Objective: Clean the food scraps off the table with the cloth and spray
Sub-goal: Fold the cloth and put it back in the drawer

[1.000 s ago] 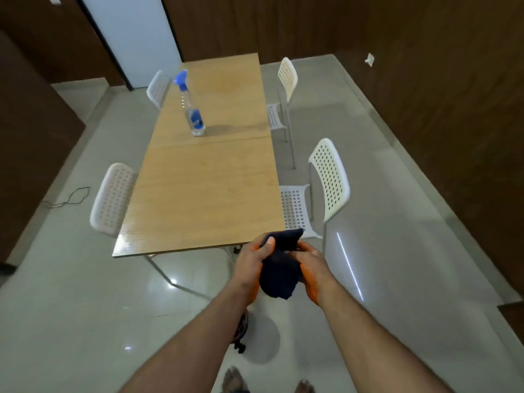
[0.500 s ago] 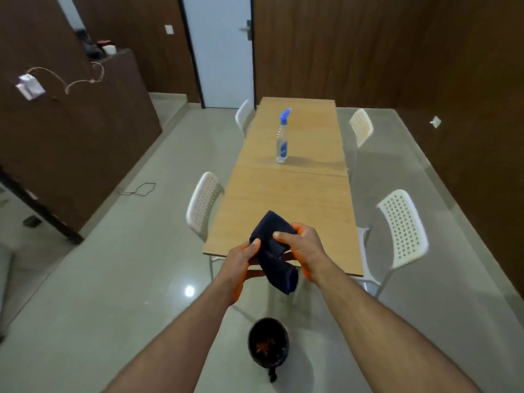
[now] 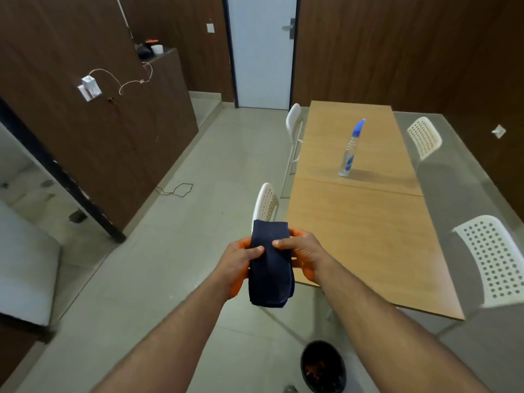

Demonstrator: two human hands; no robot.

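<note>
Fingers: our left hand (image 3: 241,262) and right hand (image 3: 304,255) both pinch the folded dark cloth (image 3: 270,265).
Bin (image 3: 323,367): below our fingers, on the floor.
Surface (image 3: 363,222): just beyond; no scraps visible to us.
Spray bottle (image 3: 350,150): far beyond our fingers, upright.
Risk: a hasty reach could topple it.

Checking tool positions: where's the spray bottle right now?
In the head view the spray bottle stands upright on the wooden table, right of centre, near the seam between the two tabletop halves, well beyond both hands.

Left grip (image 3: 239,262), right grip (image 3: 304,252) both clamped.
</note>
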